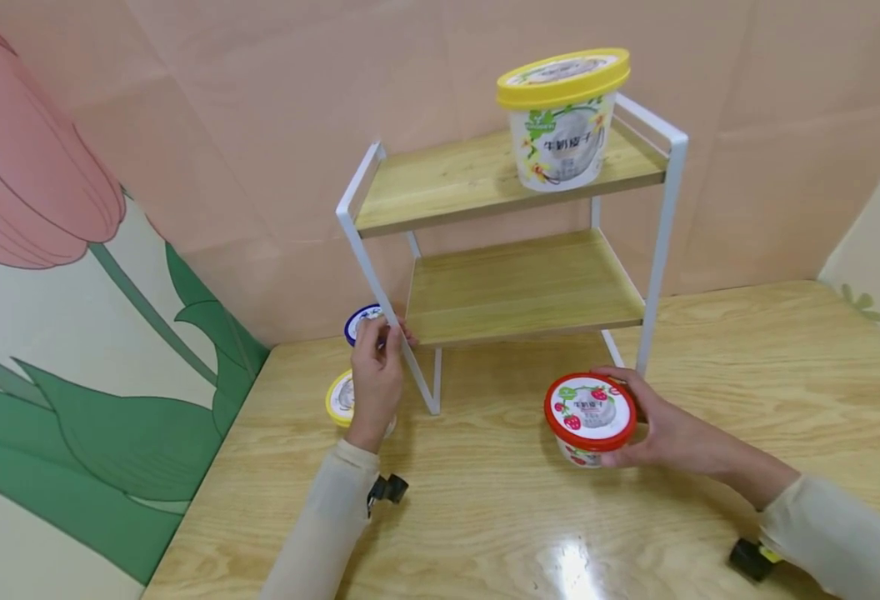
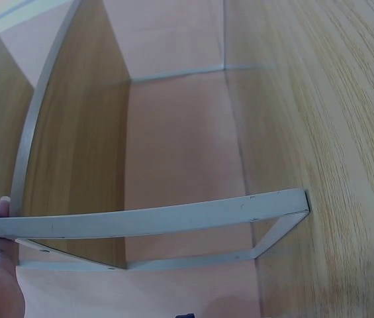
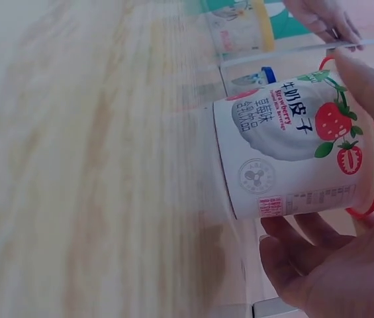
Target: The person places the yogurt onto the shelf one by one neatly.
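In the head view my right hand (image 1: pixel 657 425) grips a paper tub with a red lid (image 1: pixel 592 408), thumb on the near side and fingers round the far side. Strawberries are printed on this tub (image 3: pixel 292 146), seen close up in the right wrist view, with fingers under its lid end. My left hand (image 1: pixel 376 379) holds the left front post of a two-tier shelf rack (image 1: pixel 371 267), at the height of the lower board. From the left wrist view, fingers (image 2: pixel 1 248) wrap behind the pale metal post (image 2: pixel 140 222).
A tub with a yellow lid (image 1: pixel 563 137) stands on the right of the rack's upper board (image 1: pixel 440 179). The lower board (image 1: pixel 522 287) is bare wood. Left of the rack, a blue-lidded tub (image 1: pixel 356 320) and another yellow-lidded tub (image 1: pixel 341 398) sit partly behind my left hand.
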`<state>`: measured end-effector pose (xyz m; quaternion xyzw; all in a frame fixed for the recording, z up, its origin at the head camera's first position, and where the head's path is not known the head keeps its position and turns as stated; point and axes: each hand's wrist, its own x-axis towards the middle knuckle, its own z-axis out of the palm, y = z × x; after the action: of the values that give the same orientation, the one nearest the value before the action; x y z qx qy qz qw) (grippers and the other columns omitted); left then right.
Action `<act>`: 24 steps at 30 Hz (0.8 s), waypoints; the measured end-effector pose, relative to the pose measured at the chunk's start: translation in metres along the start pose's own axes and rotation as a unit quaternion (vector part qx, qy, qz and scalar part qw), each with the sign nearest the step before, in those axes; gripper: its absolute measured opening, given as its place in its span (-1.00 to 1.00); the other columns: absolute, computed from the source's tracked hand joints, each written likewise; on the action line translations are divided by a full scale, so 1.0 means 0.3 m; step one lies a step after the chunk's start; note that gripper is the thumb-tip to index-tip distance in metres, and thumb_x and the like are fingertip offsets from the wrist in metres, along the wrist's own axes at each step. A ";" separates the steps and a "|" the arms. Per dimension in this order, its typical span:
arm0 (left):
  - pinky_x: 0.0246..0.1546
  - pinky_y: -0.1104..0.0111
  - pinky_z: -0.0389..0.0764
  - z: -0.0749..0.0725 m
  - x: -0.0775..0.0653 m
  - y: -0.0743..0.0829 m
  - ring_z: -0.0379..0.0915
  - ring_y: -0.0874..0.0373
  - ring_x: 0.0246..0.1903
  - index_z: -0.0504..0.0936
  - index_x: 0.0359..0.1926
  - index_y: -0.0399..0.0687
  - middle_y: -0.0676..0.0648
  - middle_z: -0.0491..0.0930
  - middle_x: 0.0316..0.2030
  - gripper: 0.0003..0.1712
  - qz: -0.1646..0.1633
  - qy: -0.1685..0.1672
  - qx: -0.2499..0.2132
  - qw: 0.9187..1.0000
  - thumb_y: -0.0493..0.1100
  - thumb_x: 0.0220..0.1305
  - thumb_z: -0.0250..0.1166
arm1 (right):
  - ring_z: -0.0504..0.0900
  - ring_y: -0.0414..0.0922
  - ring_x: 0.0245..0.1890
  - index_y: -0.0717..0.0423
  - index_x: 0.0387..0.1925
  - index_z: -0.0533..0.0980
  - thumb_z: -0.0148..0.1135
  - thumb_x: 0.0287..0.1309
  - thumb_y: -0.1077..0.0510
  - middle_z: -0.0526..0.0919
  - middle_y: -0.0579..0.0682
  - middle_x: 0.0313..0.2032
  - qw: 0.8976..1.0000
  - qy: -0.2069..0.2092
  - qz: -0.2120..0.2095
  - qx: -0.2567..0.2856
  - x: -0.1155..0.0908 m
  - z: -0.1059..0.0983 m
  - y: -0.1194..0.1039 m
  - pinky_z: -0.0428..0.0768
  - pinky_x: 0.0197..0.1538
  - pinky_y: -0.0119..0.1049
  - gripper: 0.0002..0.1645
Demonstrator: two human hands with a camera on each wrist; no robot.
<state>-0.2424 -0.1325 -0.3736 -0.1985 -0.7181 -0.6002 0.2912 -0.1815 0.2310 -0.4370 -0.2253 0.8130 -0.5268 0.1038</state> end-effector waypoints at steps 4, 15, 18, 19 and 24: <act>-0.13 0.23 0.75 -0.001 0.000 -0.021 0.55 0.03 -0.27 0.52 -0.07 -0.50 -0.42 0.42 -0.16 -0.73 0.005 -0.001 -0.007 1.000 -0.29 0.50 0.04 | 0.38 0.21 0.17 -0.04 0.51 -0.08 0.59 -0.09 0.15 0.33 0.26 0.27 1.000 0.000 -0.001 0.001 -0.001 0.003 -0.001 0.68 -0.07 -0.35 0.30; -0.15 0.44 0.73 0.002 0.002 -0.026 0.54 0.24 -0.28 0.50 -0.07 -0.54 -0.18 0.45 -0.20 -0.71 0.014 0.001 -0.020 1.000 -0.27 0.51 0.04 | 0.40 -0.20 0.18 -0.07 0.51 -0.09 0.56 -0.06 0.18 0.30 0.23 0.29 1.000 -0.007 -0.002 0.009 -0.001 0.002 0.005 0.66 -0.03 -0.34 0.28; -0.15 0.41 0.74 0.001 0.002 -0.025 0.55 0.22 -0.28 0.51 -0.06 -0.52 -0.27 0.44 -0.18 -0.71 0.012 -0.001 -0.014 1.000 -0.28 0.51 0.04 | 0.39 -0.35 0.13 -0.09 0.51 -0.09 0.48 0.06 0.19 0.31 0.19 0.28 1.000 -0.010 -0.005 0.004 -0.004 0.003 -0.001 0.65 -0.01 -0.24 0.18; -0.15 0.39 0.74 0.000 0.002 -0.024 0.55 0.20 -0.28 0.51 -0.06 -0.52 -0.29 0.44 -0.18 -0.73 0.011 -0.002 -0.012 1.000 -0.30 0.51 0.03 | 0.40 -0.35 0.13 -0.09 0.51 -0.08 0.47 0.08 0.18 0.32 0.18 0.28 1.000 -0.008 -0.004 -0.001 -0.004 0.003 -0.005 0.64 -0.02 -0.23 0.16; -0.15 0.36 0.75 0.000 0.003 -0.025 0.55 0.18 -0.28 0.50 -0.06 -0.53 -0.44 0.39 -0.17 -0.73 0.014 -0.002 -0.014 1.000 -0.31 0.50 0.03 | 0.43 -0.31 0.11 -0.08 0.51 -0.06 0.50 0.05 0.15 0.34 0.16 0.27 1.000 0.006 0.006 0.000 0.001 0.006 -0.012 0.66 -0.04 -0.29 0.17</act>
<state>-0.2478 -0.1340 -0.3786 -0.2139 -0.7070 -0.6059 0.2954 -0.1801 0.2284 -0.4346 -0.2173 0.8151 -0.5273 0.1016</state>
